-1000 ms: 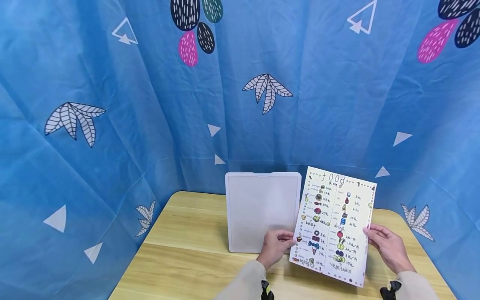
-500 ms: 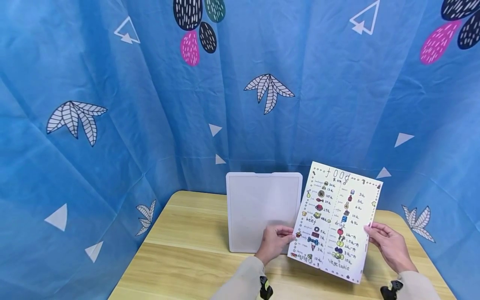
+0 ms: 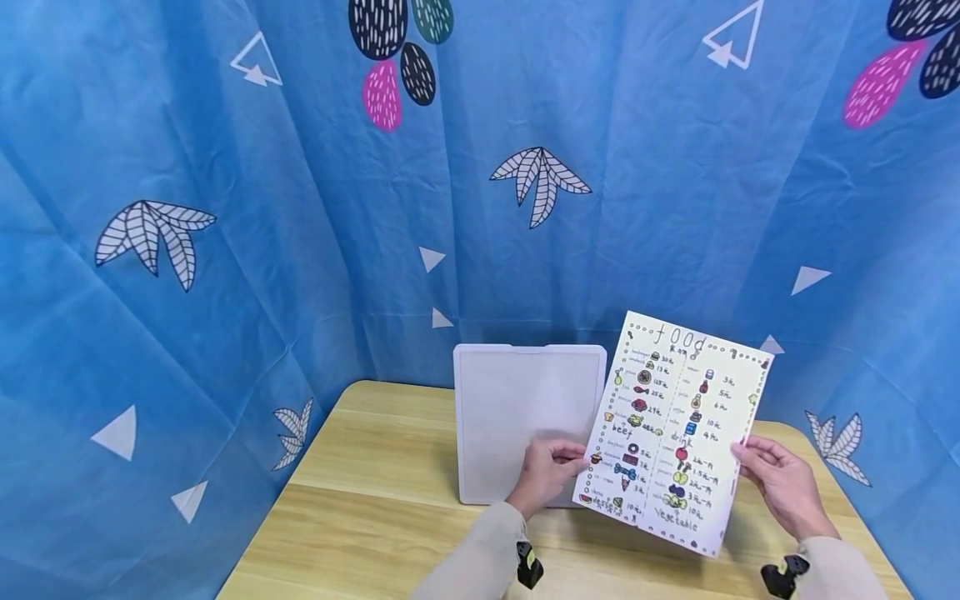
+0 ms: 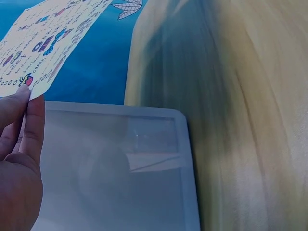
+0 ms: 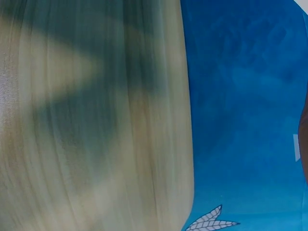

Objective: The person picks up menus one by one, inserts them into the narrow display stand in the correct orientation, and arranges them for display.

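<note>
A hand-drawn food menu sheet (image 3: 671,433), with coloured pictures and prices, is held up tilted over the right half of the table. My left hand (image 3: 546,477) pinches its lower left edge between thumb and fingers; the left wrist view shows the thumb on the printed face of the menu sheet (image 4: 53,43). On the opposite edge my right hand (image 3: 783,483) pinches the sheet, its fingers partly behind the paper. Behind my left hand stands a white framed panel (image 3: 517,400), its right edge close to the sheet. Only a sliver of the right hand (image 5: 303,134) shows in the right wrist view.
The wooden table (image 3: 360,500) has rounded back corners. A blue patterned curtain (image 3: 480,250) hangs behind it and along both sides. Shadows fall across the tabletop in both wrist views.
Both hands have raised the menu sheet a little, and its top has shifted slightly right and tilted more. The white framed panel keeps its place.
</note>
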Tool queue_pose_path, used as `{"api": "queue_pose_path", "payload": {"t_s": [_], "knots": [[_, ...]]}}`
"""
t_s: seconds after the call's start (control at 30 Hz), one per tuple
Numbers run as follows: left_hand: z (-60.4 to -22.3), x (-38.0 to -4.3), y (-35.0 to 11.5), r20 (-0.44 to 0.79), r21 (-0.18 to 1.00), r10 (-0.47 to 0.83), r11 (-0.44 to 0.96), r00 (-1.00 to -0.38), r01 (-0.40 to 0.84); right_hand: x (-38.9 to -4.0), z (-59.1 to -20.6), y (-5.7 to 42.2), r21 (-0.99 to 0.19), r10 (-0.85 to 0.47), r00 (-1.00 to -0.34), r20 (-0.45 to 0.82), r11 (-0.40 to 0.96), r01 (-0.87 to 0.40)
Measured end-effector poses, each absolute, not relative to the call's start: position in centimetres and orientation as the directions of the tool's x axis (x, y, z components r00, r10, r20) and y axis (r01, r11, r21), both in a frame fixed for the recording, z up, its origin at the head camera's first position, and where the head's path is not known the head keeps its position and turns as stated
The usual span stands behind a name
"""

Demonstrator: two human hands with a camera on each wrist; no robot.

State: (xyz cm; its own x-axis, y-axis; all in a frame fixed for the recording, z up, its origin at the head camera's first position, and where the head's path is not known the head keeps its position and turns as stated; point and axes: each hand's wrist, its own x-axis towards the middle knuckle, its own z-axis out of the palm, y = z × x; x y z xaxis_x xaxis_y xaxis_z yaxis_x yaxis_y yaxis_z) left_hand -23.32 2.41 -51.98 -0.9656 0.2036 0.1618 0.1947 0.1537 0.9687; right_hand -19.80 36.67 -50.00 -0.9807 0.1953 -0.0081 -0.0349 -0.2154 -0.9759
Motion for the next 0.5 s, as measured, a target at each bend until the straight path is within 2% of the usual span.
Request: {"api": "queue_pose_path", "payload": {"t_s": [0.5], "knots": [[-50.2,-23.9,1.8,0.175,0.963,0.212,0.166,-0.961,0.212,-20.1,-48.4,36.4,-0.968,0.164,-0.984,0.065,-0.228,-0.102]]}}
